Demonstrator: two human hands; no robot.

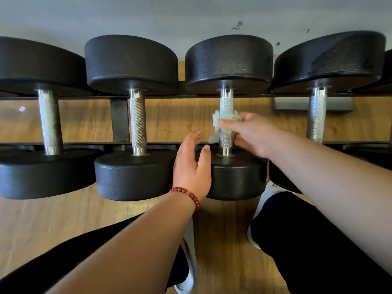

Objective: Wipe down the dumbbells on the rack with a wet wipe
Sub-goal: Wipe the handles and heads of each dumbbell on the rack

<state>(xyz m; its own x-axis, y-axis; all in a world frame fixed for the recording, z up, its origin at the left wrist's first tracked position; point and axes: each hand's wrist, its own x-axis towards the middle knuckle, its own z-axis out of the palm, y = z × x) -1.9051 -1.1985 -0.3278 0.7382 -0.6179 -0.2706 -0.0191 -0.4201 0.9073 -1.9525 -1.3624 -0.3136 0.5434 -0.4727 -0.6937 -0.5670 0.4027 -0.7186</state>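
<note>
A pale grey-white painted wall (pixel 148 15) runs across the far side, well beyond the left hand (pixel 192 166) and the right hand (pixel 252 134). Above and to the right of the right hand it carries a few small dark scuff marks (pixel 237 25). A warm brown wood-grain plank floor (pixel 224 230) spreads beneath and beyond both hands. A black metal rack (pixel 119 119) crosses it, with two thin rails and a flat brace left of the left hand. Beyond and right of the right hand lies a flat grey rectangular plate (pixel 297 106); far to the left sits a small white scrap (pixel 21 108). The light is soft and even.
</note>
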